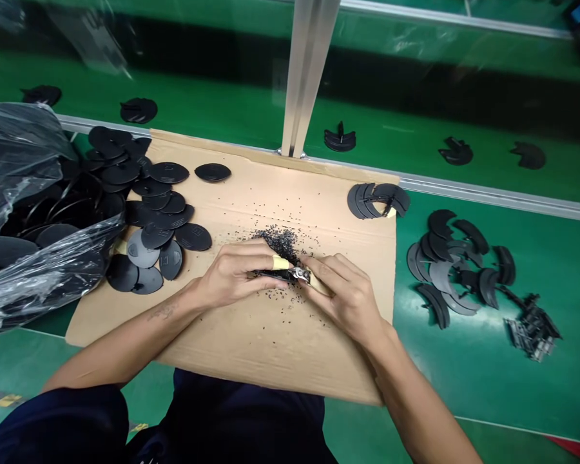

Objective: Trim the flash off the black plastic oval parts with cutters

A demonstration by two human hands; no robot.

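Over the middle of the cardboard, my left hand (234,270) is closed on a black plastic part (273,275), mostly covered by the fingers. Yellow tape wraps one of its fingertips. My right hand (345,293) grips a small pair of nippers (299,274), whose metal head meets the edge of that part. Most of the handles are hidden inside the palm. Just beyond both hands lies a heap of tiny black plastic bits (281,241), with more scattered around and beneath them.
Black oval discs (169,172) spread over the cardboard's (212,341) left side, beside a clear plastic bag (19,148) full of them. Curved black pieces (439,270) and a pile of small black clips (534,328) lie on the green table. A metal post (309,77) rises behind.
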